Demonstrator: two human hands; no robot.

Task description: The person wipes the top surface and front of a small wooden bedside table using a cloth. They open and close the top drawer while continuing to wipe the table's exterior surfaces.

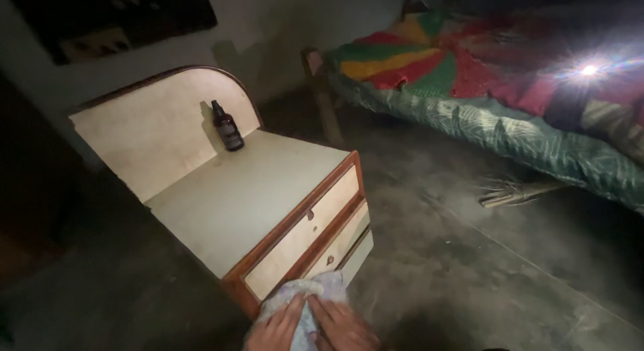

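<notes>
Item: pale cloth (310, 298), light blue-white and crumpled, pressed against the lower front corner of a bedside cabinet (255, 196). Left hand (278, 329): laid flat on the cloth, fingers stretched out and close together, pressing rather than gripping. Right hand (343, 326): just beside the left, likewise flat on the cloth with fingers extended; whether either thumb hooks under the fabric I cannot tell from where I stand. Cabinet: cream top and cream headboard-style back panel with a rounded upper corner, reddish-brown wooden edging, two drawers (305, 233) in front, each with a small dark knob. On the top, at the back against the panel: one dark bottle (228, 127), upright, narrow neck, dark label, well apart from the hands. Floor (469, 257): grey, dull, concrete-like. To the right: a bed (510, 133) with a green leaf-patterned sheet hanging over its side and a multicoloured cover in red, yellow and green on top. One bright light (589, 70) glaring above the bed. Room otherwise dim.
</notes>
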